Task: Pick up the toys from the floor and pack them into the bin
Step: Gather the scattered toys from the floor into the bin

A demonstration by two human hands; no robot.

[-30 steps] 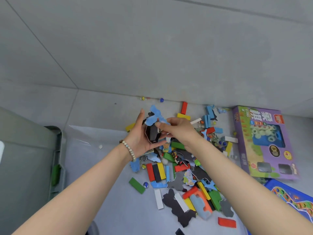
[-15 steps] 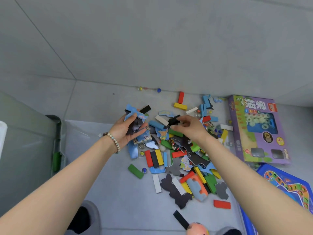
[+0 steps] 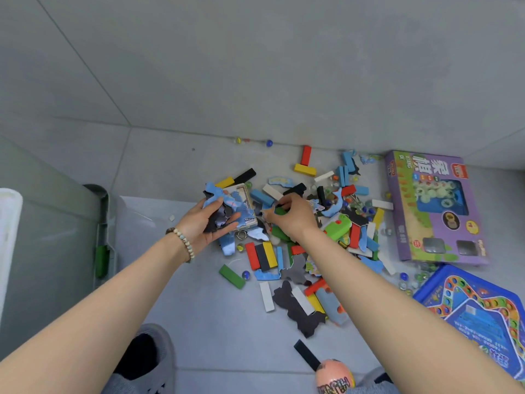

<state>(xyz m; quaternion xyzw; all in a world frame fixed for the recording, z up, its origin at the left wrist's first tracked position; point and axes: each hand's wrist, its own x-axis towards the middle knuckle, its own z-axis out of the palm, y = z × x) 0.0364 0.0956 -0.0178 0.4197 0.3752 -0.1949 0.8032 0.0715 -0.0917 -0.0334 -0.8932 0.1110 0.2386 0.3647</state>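
Note:
A heap of toys lies on the grey floor: coloured domino blocks, blue and black puzzle pieces, marbles. My left hand, with a bead bracelet at the wrist, is shut on a bunch of blue and black puzzle pieces just left of the heap. My right hand is down in the heap, its fingers pinched on a green block. The translucent bin with a green latch stands at the far left.
A purple game box lies right of the heap, a blue game board below it. Loose marbles sit by the wall. A painted egg and a black block lie near my shoes at the bottom.
My hands have parted. The left one dropped lower with its puzzle pieces. The right one moved down into the heap and closed on a green block.

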